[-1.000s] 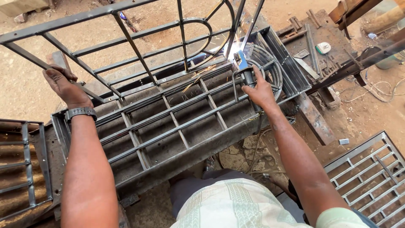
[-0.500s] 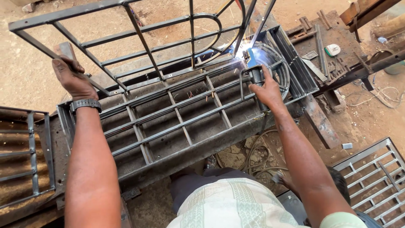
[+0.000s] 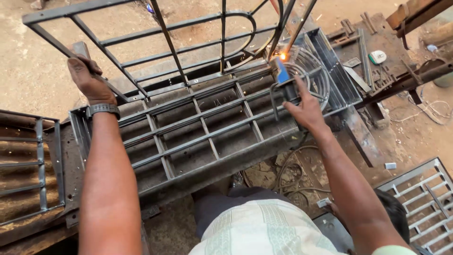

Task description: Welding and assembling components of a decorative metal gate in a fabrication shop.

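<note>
Sparks glow orange at the tip of the blue-handled welding electrode holder (image 3: 281, 72), which the right hand (image 3: 306, 109) grips at about one o'clock, fingers curled shut around its dark handle with the index finger stretched along the top. The bright spot sits where a slanted bar of the upright grey steel window grille with a curved inner bar (image 3: 188, 42) meets the stack of flat grey steel grid frames (image 3: 198, 127) lying under it. At ten o'clock the left hand (image 3: 89, 80), a dark wristwatch (image 3: 102, 109) on its wrist, is closed around a diagonal bar of the upright grille, steadying it beside the end of a short grey metal tube (image 3: 80, 48). Coiled dark cable (image 3: 314, 71) lies just beyond the holder. A rusty brown corrugated metal sheet (image 3: 23, 189) lies at eight o'clock, and another grey grid frame (image 3: 424, 198) rests at four o'clock.
</note>
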